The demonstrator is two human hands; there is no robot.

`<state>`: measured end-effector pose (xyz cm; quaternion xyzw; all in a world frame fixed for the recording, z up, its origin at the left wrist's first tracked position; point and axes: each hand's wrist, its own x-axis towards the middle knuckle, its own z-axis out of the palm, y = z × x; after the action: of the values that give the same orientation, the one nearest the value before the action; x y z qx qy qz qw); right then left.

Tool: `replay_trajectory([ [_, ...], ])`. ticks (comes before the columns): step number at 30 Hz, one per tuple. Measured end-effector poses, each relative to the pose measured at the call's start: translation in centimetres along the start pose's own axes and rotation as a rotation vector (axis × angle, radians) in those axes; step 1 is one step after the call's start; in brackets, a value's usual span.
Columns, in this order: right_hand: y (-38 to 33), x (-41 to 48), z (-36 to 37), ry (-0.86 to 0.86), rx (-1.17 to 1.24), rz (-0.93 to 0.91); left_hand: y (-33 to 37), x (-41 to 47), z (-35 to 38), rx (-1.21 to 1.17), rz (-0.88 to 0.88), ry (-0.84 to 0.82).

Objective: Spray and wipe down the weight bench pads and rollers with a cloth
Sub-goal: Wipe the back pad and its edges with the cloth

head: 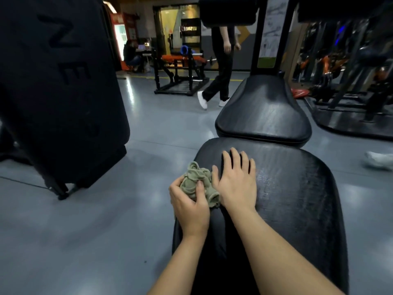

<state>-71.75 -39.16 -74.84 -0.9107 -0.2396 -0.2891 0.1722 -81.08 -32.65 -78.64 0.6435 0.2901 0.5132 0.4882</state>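
Note:
A long black bench pad (297,199) runs away from me, and a smaller black seat pad (263,111) lies just beyond it. My left hand (190,204) grips a crumpled grey-green cloth (196,180) at the long pad's left edge. My right hand (236,179) lies flat on the pad beside the cloth, fingers straight and spread. The pad's surface to the right of that hand shows a wet sheen. A black roller (227,11) hangs on the bench's upright post at the top. No spray bottle is in view.
A big black padded machine (59,86) stands close on the left. A person in black (221,67) walks across the grey floor past the seat pad. An orange bench rack (180,71) stands further back. Gym machines (350,71) fill the right side, and a white shoe (378,160) shows at the right edge.

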Motion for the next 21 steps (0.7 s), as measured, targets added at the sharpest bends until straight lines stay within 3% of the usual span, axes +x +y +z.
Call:
replay_trajectory([
  [4,0.3,0.0,0.5,-0.024,0.002,0.011,-0.4,0.0,0.1,0.026,-0.019,-0.026],
  [8,0.6,0.0,0.2,-0.058,0.016,-0.008,1.6,0.0,0.8,0.341,0.101,-0.095],
  [12,0.8,0.3,1.1,0.009,0.010,-0.002,2.6,1.9,1.4,0.511,-0.061,-0.326],
  [17,0.4,0.5,1.4,0.121,0.069,0.029,4.3,6.4,5.2,0.643,-0.055,-0.266],
  [21,0.5,0.5,1.7,0.122,0.056,0.032,4.9,14.3,11.3,0.574,-0.243,-0.433],
])
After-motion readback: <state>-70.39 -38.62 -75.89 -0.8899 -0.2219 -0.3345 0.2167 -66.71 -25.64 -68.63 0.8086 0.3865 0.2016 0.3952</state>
